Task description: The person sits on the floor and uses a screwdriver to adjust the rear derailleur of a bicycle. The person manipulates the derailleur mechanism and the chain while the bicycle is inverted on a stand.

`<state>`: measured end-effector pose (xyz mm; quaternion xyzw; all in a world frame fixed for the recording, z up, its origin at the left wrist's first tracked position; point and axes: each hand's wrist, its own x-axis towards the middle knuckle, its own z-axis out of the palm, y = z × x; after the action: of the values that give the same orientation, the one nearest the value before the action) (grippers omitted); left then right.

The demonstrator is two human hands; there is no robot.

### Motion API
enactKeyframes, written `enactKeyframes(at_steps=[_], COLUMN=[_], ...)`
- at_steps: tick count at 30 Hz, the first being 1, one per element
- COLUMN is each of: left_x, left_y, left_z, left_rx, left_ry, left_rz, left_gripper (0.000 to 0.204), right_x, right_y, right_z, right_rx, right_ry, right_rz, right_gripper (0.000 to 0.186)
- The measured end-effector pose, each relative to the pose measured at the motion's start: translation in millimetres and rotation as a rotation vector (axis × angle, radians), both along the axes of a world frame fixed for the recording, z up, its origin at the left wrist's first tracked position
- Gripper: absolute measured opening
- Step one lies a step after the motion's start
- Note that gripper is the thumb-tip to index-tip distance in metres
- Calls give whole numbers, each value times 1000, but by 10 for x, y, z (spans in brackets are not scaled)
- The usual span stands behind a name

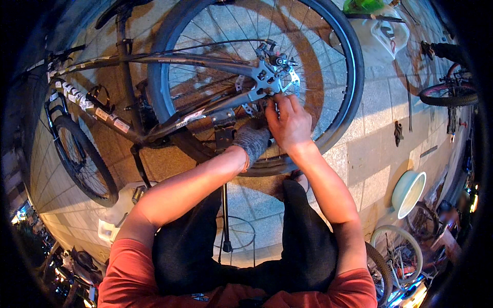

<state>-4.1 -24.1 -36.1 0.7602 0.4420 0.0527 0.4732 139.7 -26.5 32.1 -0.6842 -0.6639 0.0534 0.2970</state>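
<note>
A dark bicycle stands in front of me, its rear wheel (354, 77) filling the upper middle. My right hand (291, 123), bare, is at the hub, just below the silver-grey frame dropout (264, 82). Its fingers are curled together; whatever they pinch is hidden. My left hand (251, 139), in a grey knit glove, reaches in beside it below the chainstay (205, 110). The left fingers are lost in shadow and behind the right hand. Above both hands sit the disc brake caliper (280, 60) and part of the brake rotor (294, 77).
The kickstand (225, 220) comes down between my knees. At left is the front wheel (84, 159). To the right lie a pale basin (409, 194), a small dark object (398, 133) and a thin rod (409, 102) on paving. Another bicycle wheel (449, 95) stands farther right; a clear plastic bag (390, 38) lies beyond.
</note>
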Motion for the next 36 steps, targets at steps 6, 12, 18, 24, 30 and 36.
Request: enactKeyframes(at_steps=[6, 12, 18, 24, 30, 36], left_x=[57, 106, 73, 14, 65, 92], left_y=[52, 62, 59, 68, 44, 64], left_z=[223, 362, 240, 175, 478, 563], left_rx=[-196, -365, -613, -512, -766, -768], left_ry=[3, -142, 11, -59, -146, -165], left_rz=[128, 245, 442, 333, 556, 619], left_gripper=[34, 32, 28, 28, 28, 27], right_x=[37, 98, 301, 306, 512, 617], right_y=[22, -65, -775, -925, -841, -607], right_z=[-20, -22, -143, -292, -172, 131], right_rx=[-22, -88, -426, -546, -511, -341], right_ry=[-46, 97, 168, -46, -223, -158], right_rz=[37, -53, -53, 7, -37, -106], right_gripper=[17, 17, 24, 25, 24, 16])
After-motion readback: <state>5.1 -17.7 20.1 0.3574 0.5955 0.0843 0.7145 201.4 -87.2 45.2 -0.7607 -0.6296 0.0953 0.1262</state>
